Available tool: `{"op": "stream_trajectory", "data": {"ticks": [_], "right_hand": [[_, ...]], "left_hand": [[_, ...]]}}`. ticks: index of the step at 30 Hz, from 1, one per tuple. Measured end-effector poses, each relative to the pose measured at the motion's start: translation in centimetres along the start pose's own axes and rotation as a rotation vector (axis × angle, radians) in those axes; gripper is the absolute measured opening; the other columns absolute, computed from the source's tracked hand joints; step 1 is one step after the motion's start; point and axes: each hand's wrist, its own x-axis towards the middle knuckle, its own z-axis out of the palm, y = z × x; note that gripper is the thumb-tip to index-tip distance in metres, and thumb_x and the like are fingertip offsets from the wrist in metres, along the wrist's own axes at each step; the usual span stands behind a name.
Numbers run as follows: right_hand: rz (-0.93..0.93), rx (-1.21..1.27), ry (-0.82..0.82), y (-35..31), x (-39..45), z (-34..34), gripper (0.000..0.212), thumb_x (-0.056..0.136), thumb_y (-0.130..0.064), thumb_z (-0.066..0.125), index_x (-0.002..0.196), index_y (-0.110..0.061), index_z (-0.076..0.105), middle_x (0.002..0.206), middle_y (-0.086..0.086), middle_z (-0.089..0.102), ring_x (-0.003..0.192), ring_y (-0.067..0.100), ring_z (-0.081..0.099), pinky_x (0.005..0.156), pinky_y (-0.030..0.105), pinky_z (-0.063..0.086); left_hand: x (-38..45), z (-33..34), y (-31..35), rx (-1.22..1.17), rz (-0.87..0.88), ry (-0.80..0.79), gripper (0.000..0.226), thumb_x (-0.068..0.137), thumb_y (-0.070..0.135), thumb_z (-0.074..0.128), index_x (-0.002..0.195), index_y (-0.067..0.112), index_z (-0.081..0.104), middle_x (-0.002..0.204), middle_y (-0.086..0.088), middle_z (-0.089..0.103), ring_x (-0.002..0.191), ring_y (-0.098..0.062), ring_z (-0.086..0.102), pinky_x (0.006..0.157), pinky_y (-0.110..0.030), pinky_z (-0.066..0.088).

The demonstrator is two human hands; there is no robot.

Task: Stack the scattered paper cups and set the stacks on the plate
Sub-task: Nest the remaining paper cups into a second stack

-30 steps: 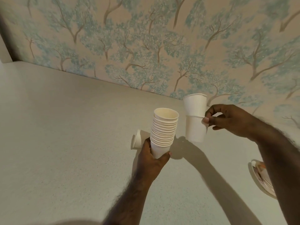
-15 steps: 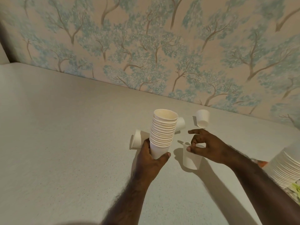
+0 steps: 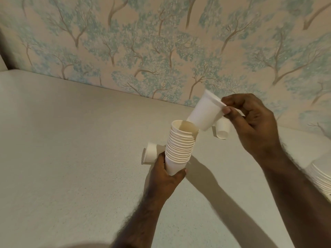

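Above the stack (image 3: 180,149) clenched in the left hand (image 3: 167,173), the right hand (image 3: 250,122) pinches a tilted cup (image 3: 204,113), two loose cups (image 3: 222,128) beside it still unstacked

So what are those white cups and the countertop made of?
The cup in the right hand and the stack look like matte white paper: thin walls, rolled rims. The countertop looks like speckled, low-sheen laminate or stone composite; I can't tell which.

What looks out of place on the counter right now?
Two loose cups lie tipped on their sides: one left of the held stack, another behind the cup in the right hand. Nothing looks spilled or damaged.
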Motion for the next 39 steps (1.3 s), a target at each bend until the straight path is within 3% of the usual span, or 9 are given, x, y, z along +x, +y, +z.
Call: {"op": "stream_trajectory", "data": {"ticks": [2, 7, 11, 17, 21, 24, 27, 31, 39], "right_hand": [[-0.056, -0.052, -0.058, -0.8, 0.0, 1.0, 0.01, 0.091, -0.013, 0.065, 0.1, -0.012, 0.067, 0.103, 0.007, 0.065, 0.101, 0.007, 0.06, 0.078, 0.007, 0.044], [0.007, -0.048, -0.142, -1.5, -0.1, 2.1, 0.013, 0.092, -0.018, 0.064, 0.102, -0.013, 0.069, 0.106, -0.001, 0.063, 0.104, 0.01, 0.06, 0.072, 0.024, 0.058], [-0.026, -0.046, -0.153, -1.6, 0.3, 2.2, 0.013, 0.09, -0.021, 0.067, 0.101, -0.015, 0.07, 0.105, -0.003, 0.063, 0.1, 0.007, 0.06, 0.071, 0.017, 0.056], [0.095, -0.029, -0.471, -0.6, -0.6, 3.5, 0.015, 0.087, -0.019, 0.069, 0.101, -0.018, 0.075, 0.115, -0.003, 0.065, 0.108, 0.008, 0.061, 0.079, 0.015, 0.053], [0.014, -0.057, -0.226, 2.2, 0.3, 3.5, 0.015, 0.094, -0.018, 0.061, 0.104, -0.021, 0.072, 0.111, -0.003, 0.066, 0.104, 0.003, 0.06, 0.083, 0.01, 0.046], [0.22, -0.25, -0.083, 7.3, 2.2, 3.5, 0.023, 0.091, -0.012, 0.061, 0.111, -0.022, 0.068, 0.112, 0.001, 0.063, 0.104, 0.013, 0.06, 0.087, 0.017, 0.046], [0.538, -0.506, -0.242, 14.0, 3.6, 3.6, 0.042, 0.088, -0.014, 0.062, 0.13, -0.015, 0.057, 0.13, 0.015, 0.054, 0.12, 0.03, 0.052, 0.102, 0.033, 0.036], [0.717, -0.636, -0.393, 20.0, 4.3, 3.4, 0.061, 0.088, -0.022, 0.065, 0.143, -0.01, 0.041, 0.14, 0.022, 0.045, 0.13, 0.037, 0.042, 0.107, 0.042, 0.033], [0.843, -0.547, -0.445, 26.8, 5.2, 3.7, 0.067, 0.092, -0.031, 0.061, 0.149, -0.01, 0.032, 0.149, 0.02, 0.039, 0.132, 0.038, 0.042, 0.108, 0.045, 0.037]], "left_hand": [[-0.1, 0.0, -0.1, -0.001, 0.014, 0.007, 0.064, 0.067, 0.047, 0.081, 0.116, 0.045, 0.039, 0.108, 0.036, 0.047, 0.097, 0.004, 0.054, 0.085, -0.013, 0.044], [0.0, 0.0, -0.1, 0.016, 0.032, 0.011, 0.066, 0.066, 0.047, 0.081, 0.116, 0.046, 0.039, 0.108, 0.037, 0.046, 0.099, 0.001, 0.053, 0.088, -0.016, 0.044], [0.0, 0.0, 0.0, 0.019, 0.038, 0.004, 0.062, 0.067, 0.047, 0.081, 0.113, 0.047, 0.039, 0.108, 0.035, 0.047, 0.101, -0.002, 0.053, 0.091, -0.021, 0.045], [0.1, -0.1, 0.2, 0.02, 0.001, 0.023, 0.066, 0.069, 0.048, 0.079, 0.119, 0.042, 0.036, 0.113, 0.023, 0.05, 0.106, -0.007, 0.053, 0.098, -0.03, 0.048], [0.1, -0.3, 0.5, -0.019, -0.015, 0.025, 0.064, 0.071, 0.045, 0.079, 0.12, 0.041, 0.037, 0.118, 0.021, 0.052, 0.11, -0.009, 0.054, 0.1, -0.03, 0.046], [0.1, -0.5, 0.8, -0.019, -0.044, 0.031, 0.058, 0.072, 0.047, 0.076, 0.111, 0.047, 0.034, 0.106, 0.039, 0.038, 0.097, 0.003, 0.047, 0.091, -0.014, 0.037], [0.1, -0.7, 0.9, -0.04, -0.061, 0.027, 0.058, 0.072, 0.045, 0.076, 0.111, 0.046, 0.033, 0.106, 0.039, 0.035, 0.096, 0.002, 0.047, 0.083, -0.004, 0.036], [0.2, -1.0, 0.9, -0.091, -0.079, 0.011, 0.059, 0.071, 0.042, 0.078, 0.106, 0.051, 0.031, 0.105, 0.04, 0.037, 0.09, 0.015, 0.045, 0.065, 0.008, 0.035], [0.6, -0.6, 0.1, -0.04, -0.161, -0.031, 0.077, 0.07, 0.05, 0.074, 0.124, 0.047, 0.02, 0.118, 0.035, 0.032, 0.116, 0.001, 0.041, 0.092, -0.008, 0.036]]}}
